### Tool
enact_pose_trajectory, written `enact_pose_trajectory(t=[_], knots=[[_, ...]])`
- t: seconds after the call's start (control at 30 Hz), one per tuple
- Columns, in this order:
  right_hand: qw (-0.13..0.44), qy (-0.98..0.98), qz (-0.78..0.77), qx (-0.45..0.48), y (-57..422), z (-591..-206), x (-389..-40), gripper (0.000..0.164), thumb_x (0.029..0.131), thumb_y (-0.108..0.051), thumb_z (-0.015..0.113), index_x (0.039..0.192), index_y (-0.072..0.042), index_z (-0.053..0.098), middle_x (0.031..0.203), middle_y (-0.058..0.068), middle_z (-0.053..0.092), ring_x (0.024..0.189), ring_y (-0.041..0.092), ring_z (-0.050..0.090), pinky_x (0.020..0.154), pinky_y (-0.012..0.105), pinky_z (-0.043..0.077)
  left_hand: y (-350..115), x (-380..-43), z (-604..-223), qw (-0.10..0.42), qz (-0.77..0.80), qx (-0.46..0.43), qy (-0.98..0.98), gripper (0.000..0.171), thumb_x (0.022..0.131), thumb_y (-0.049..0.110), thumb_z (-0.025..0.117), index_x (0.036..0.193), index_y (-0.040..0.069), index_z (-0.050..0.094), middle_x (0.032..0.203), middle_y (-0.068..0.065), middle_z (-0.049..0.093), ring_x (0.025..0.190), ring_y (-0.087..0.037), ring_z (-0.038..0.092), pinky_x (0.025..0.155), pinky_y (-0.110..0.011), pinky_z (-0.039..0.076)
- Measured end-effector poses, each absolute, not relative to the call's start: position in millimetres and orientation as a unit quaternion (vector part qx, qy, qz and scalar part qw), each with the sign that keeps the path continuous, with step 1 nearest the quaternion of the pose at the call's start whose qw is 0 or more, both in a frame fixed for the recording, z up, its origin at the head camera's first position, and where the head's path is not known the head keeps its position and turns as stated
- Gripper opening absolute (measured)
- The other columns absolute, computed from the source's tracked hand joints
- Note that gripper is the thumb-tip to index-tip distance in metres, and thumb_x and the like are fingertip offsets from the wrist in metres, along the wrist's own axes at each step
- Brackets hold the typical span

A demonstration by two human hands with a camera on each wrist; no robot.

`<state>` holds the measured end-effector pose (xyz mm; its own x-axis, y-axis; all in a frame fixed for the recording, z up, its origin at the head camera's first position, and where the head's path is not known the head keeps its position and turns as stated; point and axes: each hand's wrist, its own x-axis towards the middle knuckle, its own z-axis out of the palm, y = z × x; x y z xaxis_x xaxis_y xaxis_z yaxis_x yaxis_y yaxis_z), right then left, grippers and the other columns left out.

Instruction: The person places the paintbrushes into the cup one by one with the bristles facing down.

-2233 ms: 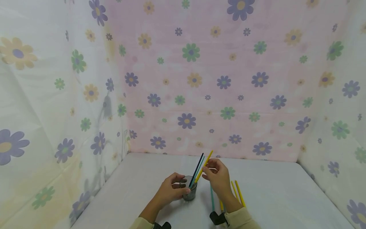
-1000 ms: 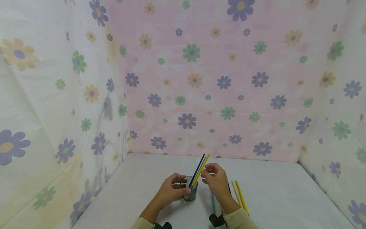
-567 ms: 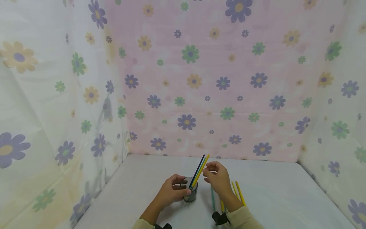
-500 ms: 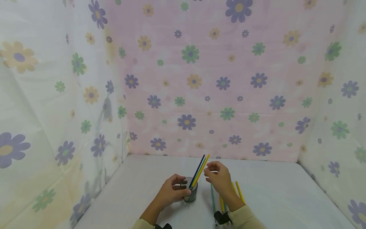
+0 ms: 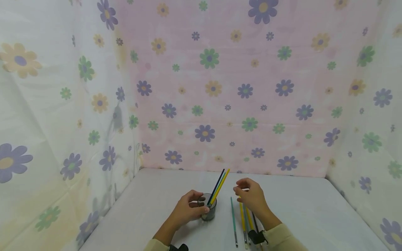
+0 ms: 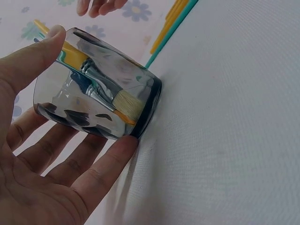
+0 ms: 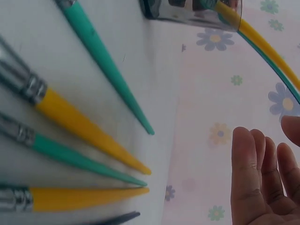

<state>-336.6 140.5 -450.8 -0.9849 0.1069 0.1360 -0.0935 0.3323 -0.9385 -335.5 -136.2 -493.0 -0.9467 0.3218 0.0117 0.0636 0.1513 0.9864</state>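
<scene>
A smoky clear glass (image 5: pixel 208 215) stands on the white table, gripped by my left hand (image 5: pixel 186 210) with the thumb near its rim and fingers around the side. Leaning to the right inside it are a dark blue paintbrush (image 5: pixel 216 186), a teal one and a yellow one (image 5: pixel 221 185). Through the glass wall in the left wrist view, pale bristles (image 6: pixel 128 106) point down. My right hand (image 5: pixel 252 196) hovers right of the glass, holding nothing, fingers loosely bent. Beneath it several paintbrushes lie side by side, among them a teal brush (image 7: pixel 108 68) and a yellow brush (image 7: pixel 84 127).
The loose brushes' ferrules point toward me, handles toward the back; the right forearm and its black wrist camera (image 5: pixel 257 237) cover some of them. White tabletop (image 5: pixel 301 212) extends to either side. Flower-printed cloth (image 5: pixel 220 104) encloses the table at the back and sides.
My right hand has let go of the yellow paintbrush, which now leans in the glass beside the other two. The hand has moved right, over the loose brushes. My left hand keeps its hold.
</scene>
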Motion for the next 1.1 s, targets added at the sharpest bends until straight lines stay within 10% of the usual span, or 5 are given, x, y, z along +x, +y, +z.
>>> enact_pose_trajectory(t=[1.1], knots=[[0.033,-0.860,0.508,-0.036,229.4,-462.1,-335.3,0.046,0.094,-0.028,0.078,0.125,0.002,0.062,0.111,0.016,0.068,0.090,0.024,0.072,0.071,0.038,0.065,-137.4,-336.4,-491.8,0.103,0.639,0.136,0.750,0.070,0.084,0.027,0.088,0.140,0.003,0.054,0.141,-0.021,0.060,0.122,-0.032,0.066,0.083,-0.041,0.064]])
